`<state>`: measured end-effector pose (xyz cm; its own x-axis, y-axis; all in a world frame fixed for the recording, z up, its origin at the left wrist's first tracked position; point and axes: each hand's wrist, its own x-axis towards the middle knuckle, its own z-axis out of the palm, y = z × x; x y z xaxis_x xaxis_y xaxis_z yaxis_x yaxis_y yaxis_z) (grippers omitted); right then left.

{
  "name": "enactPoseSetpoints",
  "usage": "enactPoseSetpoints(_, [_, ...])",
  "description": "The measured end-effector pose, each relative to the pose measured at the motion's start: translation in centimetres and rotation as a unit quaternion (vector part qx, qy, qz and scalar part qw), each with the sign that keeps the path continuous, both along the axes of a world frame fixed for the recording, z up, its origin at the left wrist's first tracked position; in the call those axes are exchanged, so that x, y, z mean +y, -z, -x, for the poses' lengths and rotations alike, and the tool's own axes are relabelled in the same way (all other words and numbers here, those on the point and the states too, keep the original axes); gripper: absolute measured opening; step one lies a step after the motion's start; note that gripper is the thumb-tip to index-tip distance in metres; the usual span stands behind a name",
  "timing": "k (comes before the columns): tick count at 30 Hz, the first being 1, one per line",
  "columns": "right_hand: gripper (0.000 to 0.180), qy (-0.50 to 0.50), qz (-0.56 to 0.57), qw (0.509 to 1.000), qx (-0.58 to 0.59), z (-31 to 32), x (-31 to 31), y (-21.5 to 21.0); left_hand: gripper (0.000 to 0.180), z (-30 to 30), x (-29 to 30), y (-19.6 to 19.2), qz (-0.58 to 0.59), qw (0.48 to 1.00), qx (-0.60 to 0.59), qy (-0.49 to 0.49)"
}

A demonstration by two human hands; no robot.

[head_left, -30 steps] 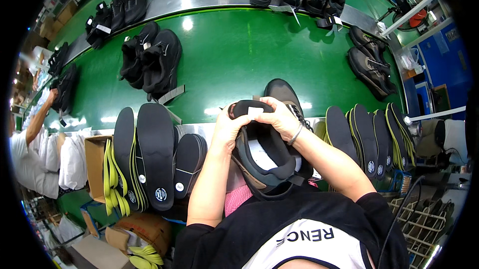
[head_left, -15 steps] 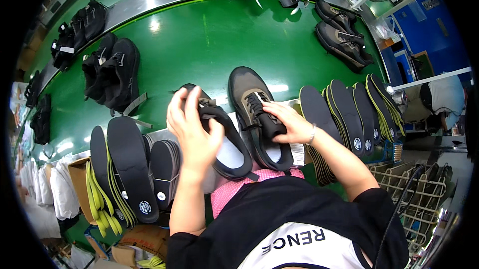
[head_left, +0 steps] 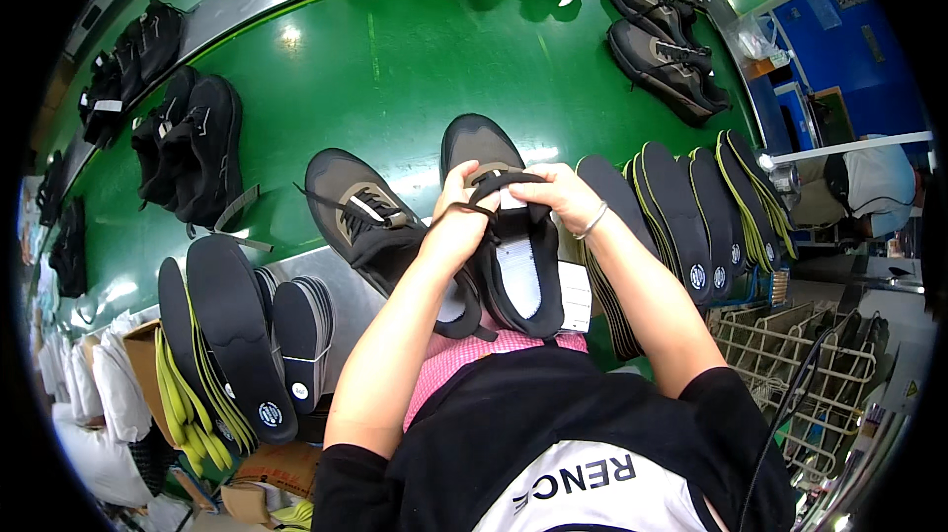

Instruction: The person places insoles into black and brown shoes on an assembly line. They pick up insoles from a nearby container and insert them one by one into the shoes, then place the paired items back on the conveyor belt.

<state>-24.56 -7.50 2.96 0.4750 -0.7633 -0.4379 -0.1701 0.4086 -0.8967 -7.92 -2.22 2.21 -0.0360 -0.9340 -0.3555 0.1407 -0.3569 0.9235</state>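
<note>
My left hand (head_left: 456, 226) and right hand (head_left: 570, 199) pinch the shoe (head_left: 482, 145)'s tongue (head_left: 515, 179) toward twelve o'clock — best opened evenly, untwisted.

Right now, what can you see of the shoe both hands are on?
The shoe is low-cut: dark toe cap, brownish, suede-like upper, black collar that looks padded. Its toe points away from the person, its heel toward their body. The left hand and right hand grip around its dark tongue; behind them, the opening shows a pale insole. A white tag sits beside the heel, and a similar shoe lies to its left.
</note>
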Motion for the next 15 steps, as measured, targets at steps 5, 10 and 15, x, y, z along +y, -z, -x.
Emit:
enactPoseSetpoints(5, [0.018, 0.058, -0.085, 0.992, -0.079, -0.4, 0.0, 0.9, 0.056, -0.3, -0.3, 0.8, -0.028, 0.995, 0.095, 0.011])
enactPoseSetpoints(10, [0.016, 0.027, -0.102, 0.992, -0.067, 0.2, -0.6, 1.0, 0.068, -0.6, -0.6, 0.2, -0.025, 0.990, 0.137, 0.038])
enactPoseSetpoints(15, [0.021, 0.008, -0.108, 0.991, -0.074, 0.3, -0.8, 0.9, 0.070, -0.5, -0.8, -0.1, -0.033, 0.987, 0.155, 0.041])
